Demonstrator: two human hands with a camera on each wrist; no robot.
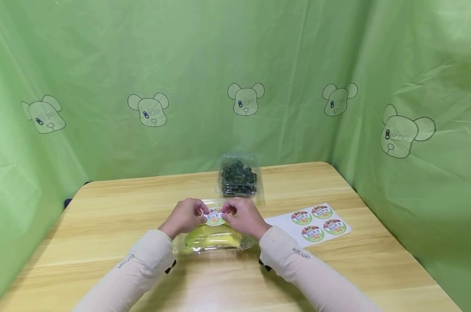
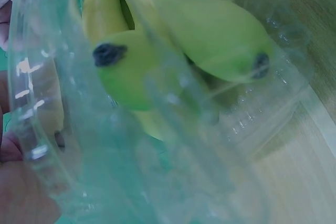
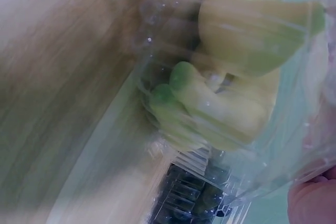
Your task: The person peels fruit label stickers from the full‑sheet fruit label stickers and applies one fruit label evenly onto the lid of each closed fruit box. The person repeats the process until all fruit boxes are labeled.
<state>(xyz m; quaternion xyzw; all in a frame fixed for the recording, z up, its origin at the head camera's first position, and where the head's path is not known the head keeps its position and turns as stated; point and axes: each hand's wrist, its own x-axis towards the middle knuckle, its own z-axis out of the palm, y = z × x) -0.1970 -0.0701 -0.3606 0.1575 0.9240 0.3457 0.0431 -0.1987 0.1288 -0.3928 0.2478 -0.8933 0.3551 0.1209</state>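
My left hand and right hand meet over a clear plastic box of bananas. Between them is a round fruit-print sticker, its left and right edges pinched by thumbs and fingers. It lies over the top of the box; whether it touches the lid I cannot tell. The left wrist view shows green-yellow bananas with dark tips through the plastic, fingers at the left edge. In the right wrist view more bananas show, with part of the hand at lower right.
Behind the banana box stands a clear box of dark grapes. To the right, partly under my right forearm, lies a white sheet with several round stickers. Green curtains enclose the wooden table.
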